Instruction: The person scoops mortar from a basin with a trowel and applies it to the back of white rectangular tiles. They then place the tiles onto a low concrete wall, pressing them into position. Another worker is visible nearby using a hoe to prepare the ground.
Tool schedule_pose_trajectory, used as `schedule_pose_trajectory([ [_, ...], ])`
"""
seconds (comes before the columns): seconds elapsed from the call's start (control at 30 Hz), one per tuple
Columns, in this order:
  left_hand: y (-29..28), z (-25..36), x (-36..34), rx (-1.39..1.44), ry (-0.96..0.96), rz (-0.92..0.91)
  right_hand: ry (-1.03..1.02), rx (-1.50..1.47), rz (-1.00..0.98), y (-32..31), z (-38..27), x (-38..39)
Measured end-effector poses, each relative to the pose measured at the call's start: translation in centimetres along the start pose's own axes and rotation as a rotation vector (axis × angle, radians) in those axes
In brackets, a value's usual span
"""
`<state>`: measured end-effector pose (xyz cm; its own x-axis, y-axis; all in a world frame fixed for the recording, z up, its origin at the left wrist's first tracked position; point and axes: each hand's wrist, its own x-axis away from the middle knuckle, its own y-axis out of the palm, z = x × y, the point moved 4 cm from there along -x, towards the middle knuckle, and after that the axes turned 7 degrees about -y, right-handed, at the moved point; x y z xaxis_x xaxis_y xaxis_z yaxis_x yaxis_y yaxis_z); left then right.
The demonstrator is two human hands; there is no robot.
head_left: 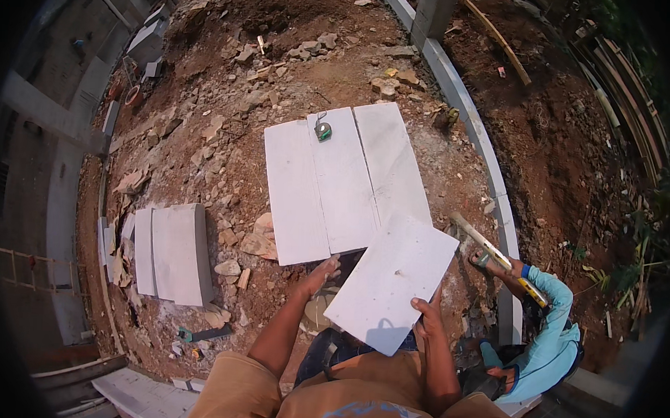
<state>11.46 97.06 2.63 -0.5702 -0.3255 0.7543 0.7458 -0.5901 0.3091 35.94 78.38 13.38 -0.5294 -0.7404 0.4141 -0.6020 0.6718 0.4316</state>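
Observation:
A white lightweight concrete block [393, 275] is tilted in front of my body. My right hand [429, 316] grips its lower right edge, with the thumb on the top face. My left hand [323, 274] is off the block to its left, fingers loosely stretched out and holding nothing. Just beyond that hand, several white blocks [317, 189] lie side by side, and the held block overlaps their near right corner. A green tape measure [323, 131] rests on the far end of the middle one.
More white blocks [174, 253] stand at the left, near a green-handled saw [204, 333] on the dirt. At the right, a co-worker in a turquoise shirt [545, 323] holds a yellow spirit level [522, 279] beside a low block wall [482, 133]. Broken stones [244, 54] litter the ground.

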Motion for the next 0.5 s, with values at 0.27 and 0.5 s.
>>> schedule_pose_trajectory([
  [0.27, 5.2, -5.7, 14.2, -0.031, 0.066, -0.283, 0.042, 0.084, -0.103, -0.3, 4.9, 17.3],
  [0.5, 9.7, -4.7, 21.3, -0.308, 0.322, -0.017, 0.137, -0.281, -0.089, -8.9, 11.8, 19.8],
])
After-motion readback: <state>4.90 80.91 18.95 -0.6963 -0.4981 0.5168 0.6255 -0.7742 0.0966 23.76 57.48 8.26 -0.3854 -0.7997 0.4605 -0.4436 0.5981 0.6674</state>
